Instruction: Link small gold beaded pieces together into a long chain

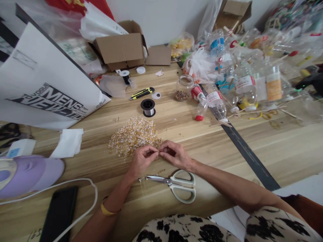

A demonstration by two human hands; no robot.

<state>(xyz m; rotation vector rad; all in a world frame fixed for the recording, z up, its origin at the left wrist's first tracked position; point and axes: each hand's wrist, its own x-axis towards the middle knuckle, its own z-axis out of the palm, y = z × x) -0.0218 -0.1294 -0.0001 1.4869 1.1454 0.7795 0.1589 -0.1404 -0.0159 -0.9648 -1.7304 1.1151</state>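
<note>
My left hand (142, 159) and my right hand (176, 154) meet fingertip to fingertip, each in a pinch. Whatever they pinch is too small to make out. Just beyond them lies a loose pile of small gold and clear beads or findings (135, 135), its near edge beside my left hand. A pair of scissors (174, 185) with pale handles rests below my hands, blades slightly apart and pointing left. Near the blade tips are a short beaded chain (160, 172) and a fine clear thread. Behind the pile stands a black spool of thin wire or line (148, 108).
A yellow-black utility knife (141, 93) and a glass jar of beads (183, 88) lie farther back. Plastic bottles (246, 84) crowd the right. A cardboard box (119, 48) sits at the back, a white bag (47, 80) at left, with a phone (59, 215) and white cable nearer me.
</note>
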